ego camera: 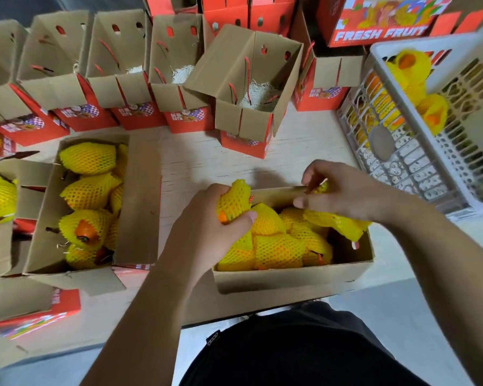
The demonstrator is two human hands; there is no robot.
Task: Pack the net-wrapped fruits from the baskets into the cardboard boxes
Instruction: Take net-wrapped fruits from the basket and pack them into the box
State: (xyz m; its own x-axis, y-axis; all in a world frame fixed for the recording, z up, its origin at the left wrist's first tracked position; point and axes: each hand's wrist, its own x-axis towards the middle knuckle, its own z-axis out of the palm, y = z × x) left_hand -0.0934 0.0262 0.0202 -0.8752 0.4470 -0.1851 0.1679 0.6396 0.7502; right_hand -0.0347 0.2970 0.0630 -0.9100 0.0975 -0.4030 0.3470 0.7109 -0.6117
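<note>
your left hand (221, 215) gripped a netted fruit (234, 200) over the box (290, 277), prob to wedge it in | right hand (343, 193) pinched another fruit's net (335, 222), steadying the pile

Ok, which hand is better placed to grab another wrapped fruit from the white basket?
The right hand, probably. The white basket sits on the right of the table, just beyond it, and it only pinches netting at the box's far edge. The left hand grips a wrapped fruit and sits farther away.
</note>
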